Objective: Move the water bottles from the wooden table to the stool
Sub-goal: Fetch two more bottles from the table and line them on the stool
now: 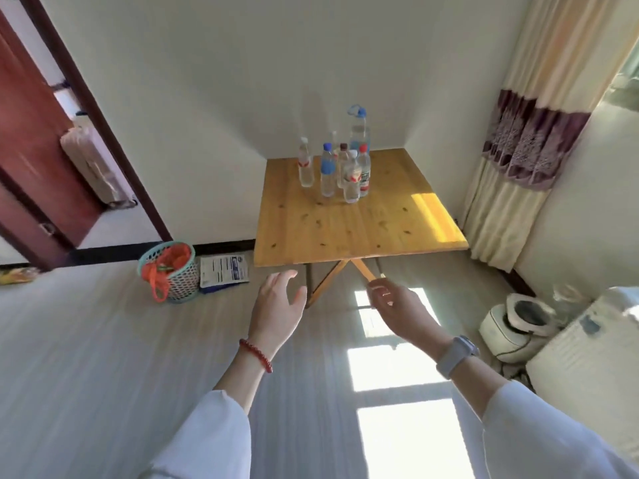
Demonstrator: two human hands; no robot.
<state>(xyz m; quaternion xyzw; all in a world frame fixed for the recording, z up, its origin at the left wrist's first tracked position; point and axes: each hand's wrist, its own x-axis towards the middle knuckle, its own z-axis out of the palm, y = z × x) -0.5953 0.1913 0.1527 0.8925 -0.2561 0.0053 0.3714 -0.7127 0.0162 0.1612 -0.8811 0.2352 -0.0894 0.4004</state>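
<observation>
Setting: a room in a private home, sunlit.
Furnishing: a folding wooden table (359,216) stands in the corner against plain white walls.
Window side: long cream curtains (511,167) with a purple band.
Doorway: a dark red door (31,160) stands open.
Floor: a mesh waste basket (171,271) beside the skirting.

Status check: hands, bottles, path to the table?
Left hand open, empty. Right hand empty, short of wooden table. Water bottles all upright, clustered at far edge. Path unobstructed.
</observation>
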